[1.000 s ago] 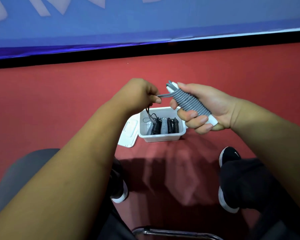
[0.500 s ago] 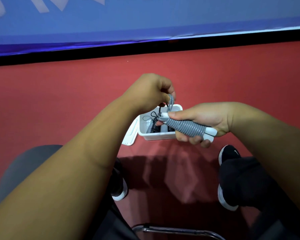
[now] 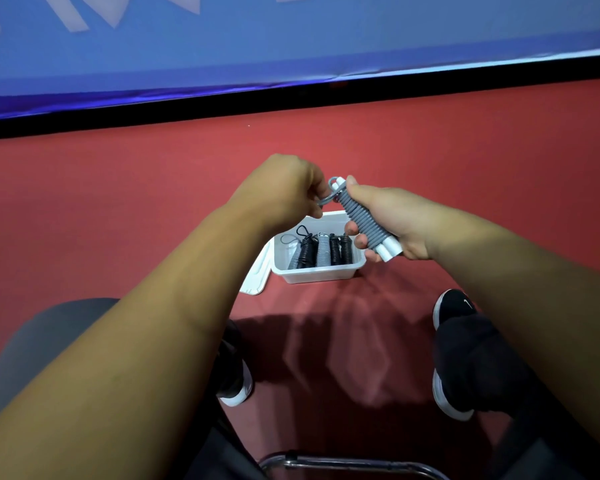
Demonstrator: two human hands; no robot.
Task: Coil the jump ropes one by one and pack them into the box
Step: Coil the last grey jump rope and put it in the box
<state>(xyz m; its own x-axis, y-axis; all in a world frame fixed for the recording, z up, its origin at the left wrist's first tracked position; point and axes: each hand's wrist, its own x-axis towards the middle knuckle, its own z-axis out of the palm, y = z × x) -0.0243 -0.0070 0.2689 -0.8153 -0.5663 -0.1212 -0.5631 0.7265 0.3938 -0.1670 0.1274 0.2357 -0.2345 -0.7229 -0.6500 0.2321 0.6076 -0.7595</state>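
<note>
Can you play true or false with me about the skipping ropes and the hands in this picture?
1. The right hand holds a grey coiled jump rope. True.
2. The white box on the red floor is empty. False: several coiled ropes, grey and black, already stand side by side in it.
3. The left hand pinches the loose grey end of the rope near the top of the bundle. True.
4. The box has its lid on. False: the box is open, and a white lid lies beside it.
5. The person is barefoot. False: they wear black shoes with white soles.
</note>
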